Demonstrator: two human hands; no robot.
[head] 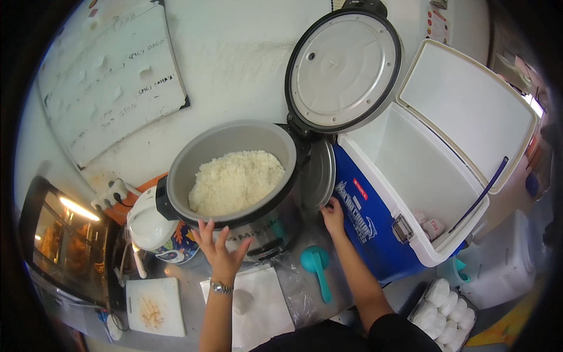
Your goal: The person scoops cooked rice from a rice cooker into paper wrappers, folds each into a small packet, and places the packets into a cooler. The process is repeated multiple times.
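Observation:
A large Miyako rice cooker [272, 237] stands before me, its hinged lid [343, 70] raised. White cooked rice [239, 180] is heaped in the grey inner pot [184, 163]. My left hand [222, 248] is raised at the cooker's front with fingers spread and nothing in it. Between the cooker and a blue cooler box, a round metal lid or pan [323, 176] stands on edge. My right hand [333, 215] grips its lower rim; part of the fingers is hidden. A teal rice scoop [316, 268] lies on the metal counter, nearer to me.
The open cooler box [374, 224] holds a few wrapped bundles [433, 227]. White paper sheets [264, 303] and a stained cutting board [154, 308] lie in front. At left are a patterned food container [151, 224] and a lit display warmer [66, 246]. Wrapped packs [444, 308] sit at lower right.

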